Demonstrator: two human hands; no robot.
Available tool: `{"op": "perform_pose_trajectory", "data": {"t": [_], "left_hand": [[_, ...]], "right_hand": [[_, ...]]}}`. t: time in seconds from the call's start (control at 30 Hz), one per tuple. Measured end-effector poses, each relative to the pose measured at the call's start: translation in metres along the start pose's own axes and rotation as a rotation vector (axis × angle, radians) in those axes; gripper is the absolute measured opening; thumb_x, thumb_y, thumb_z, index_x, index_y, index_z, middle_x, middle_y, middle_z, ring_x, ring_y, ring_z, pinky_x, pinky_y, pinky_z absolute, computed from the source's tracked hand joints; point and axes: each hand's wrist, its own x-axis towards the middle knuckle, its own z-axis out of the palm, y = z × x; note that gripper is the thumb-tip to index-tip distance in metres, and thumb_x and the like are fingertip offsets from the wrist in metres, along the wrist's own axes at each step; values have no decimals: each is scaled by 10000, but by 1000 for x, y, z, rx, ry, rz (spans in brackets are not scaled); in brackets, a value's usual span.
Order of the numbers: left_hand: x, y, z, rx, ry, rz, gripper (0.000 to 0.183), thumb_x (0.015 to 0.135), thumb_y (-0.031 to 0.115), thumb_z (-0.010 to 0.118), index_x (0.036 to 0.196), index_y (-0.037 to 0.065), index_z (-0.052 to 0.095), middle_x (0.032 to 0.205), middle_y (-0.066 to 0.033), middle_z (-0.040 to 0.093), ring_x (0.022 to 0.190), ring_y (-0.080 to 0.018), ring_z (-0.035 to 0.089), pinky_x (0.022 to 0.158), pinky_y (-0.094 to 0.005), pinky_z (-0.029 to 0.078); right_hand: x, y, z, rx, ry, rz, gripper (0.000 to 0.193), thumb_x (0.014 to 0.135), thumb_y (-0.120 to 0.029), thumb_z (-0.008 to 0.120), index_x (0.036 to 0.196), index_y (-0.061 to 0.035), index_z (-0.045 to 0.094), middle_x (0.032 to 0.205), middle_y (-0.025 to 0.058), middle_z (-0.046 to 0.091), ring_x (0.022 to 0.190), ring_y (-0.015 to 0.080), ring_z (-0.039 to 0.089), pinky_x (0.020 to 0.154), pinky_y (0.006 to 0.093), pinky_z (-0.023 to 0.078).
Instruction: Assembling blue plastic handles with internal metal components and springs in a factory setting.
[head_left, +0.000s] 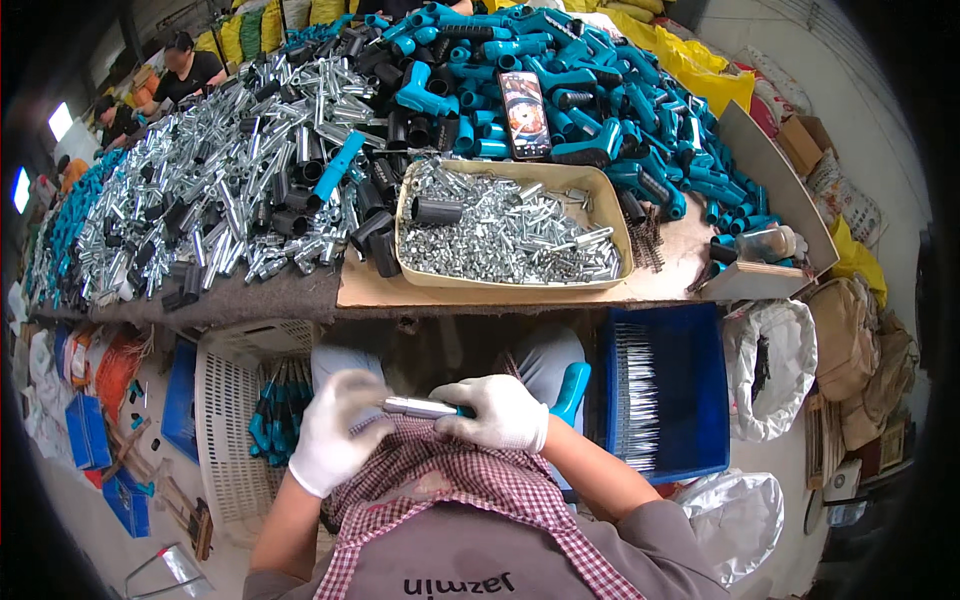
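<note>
In front of my apron, my gloved right hand [495,412] closes around a tool with a silver metal barrel [422,407]. A teal handle [571,393] shows beyond that hand; my grip hides whether it joins the barrel. My gloved left hand [340,430] is at the barrel's free end, thumb below and fingers above. Its fingers are smeared by motion, so I cannot tell whether they touch the metal. Ahead on the table is a cream tray [515,283] of small metal parts, with a black sleeve [437,210] lying on top.
Silver tubes [230,180] heap up on the left, teal handles [640,110] at the back right. A phone [525,115] leans among them. A white basket [230,430] holds teal-handled tools; a blue bin [705,400] holds metal rods. Other people [190,75] sit far left.
</note>
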Motion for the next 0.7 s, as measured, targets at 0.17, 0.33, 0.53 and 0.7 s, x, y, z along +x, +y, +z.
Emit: {"op": "perform_pose_trajectory", "data": {"t": [0.17,0.33,0.53,0.7], "left_hand": [[-4,-18,-1,-411,-296,-698,427,721,95,782,1114,-3,647,927,-92,603,804,-178,608,709,-295,513],[0,-4,6,52,-51,-65,294,781,25,716,1067,-19,666,965,-98,634,819,-153,628,728,-278,509],[-2,-7,5,-200,-220,-350,252,784,2,687,1036,6,687,994,-148,661,839,-255,657,776,-340,520],[-4,-13,10,-87,-107,-230,283,813,63,726,1088,20,673,964,-162,684,898,-322,678,842,-365,528]], "right_hand": [[3,-2,1,-82,-25,-28,418,856,-386,678,1147,-87,689,913,170,705,861,355,686,758,434,542],[1,1,0,-61,-5,10,416,827,-350,730,1141,-80,692,918,167,703,857,348,684,764,425,543],[2,2,1,-91,6,-35,398,830,-362,714,1126,-96,690,892,147,696,827,338,683,730,433,543],[2,-3,-2,-152,35,-35,395,840,-380,699,1119,-101,685,867,138,687,797,337,679,715,440,539]]}}
